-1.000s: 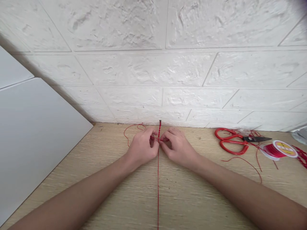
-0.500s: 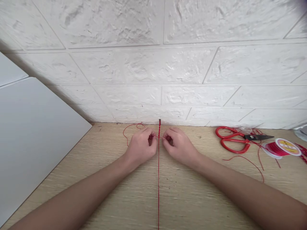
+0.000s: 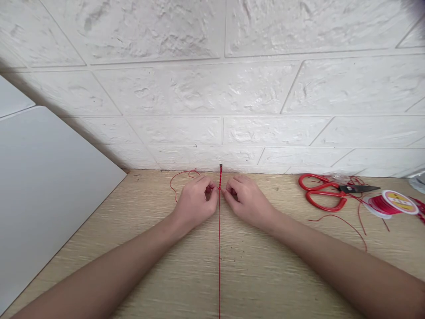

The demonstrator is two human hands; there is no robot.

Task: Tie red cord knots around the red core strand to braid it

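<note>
A taut red cord [image 3: 219,257] runs from the near edge of the view up to a dark nail-like peg [image 3: 221,165] at the foot of the wall. Its far end is a short knotted section [image 3: 220,178]. On either side of a small loop at the lower end of these knots are my hands. My left hand [image 3: 197,198] is pinched on thin red cord, and a loose strand [image 3: 170,182] curves on the table behind it. My right hand [image 3: 246,199] also pinches close to the loop; the bit of cord in its fingertips is barely visible.
Red-handled scissors [image 3: 327,200] lie at the right, beside a spool of red cord [image 3: 387,206]. Loose cord pieces [image 3: 348,223] and clear plastic [image 3: 341,178] are around them. A white panel [image 3: 56,190] stands at the left. The white brick-patterned wall [image 3: 186,93] closes off the back.
My right hand has come slightly left, nearer the cord and the small loop. My left hand stays almost where it was, still pinching. The view has shifted slightly.
</note>
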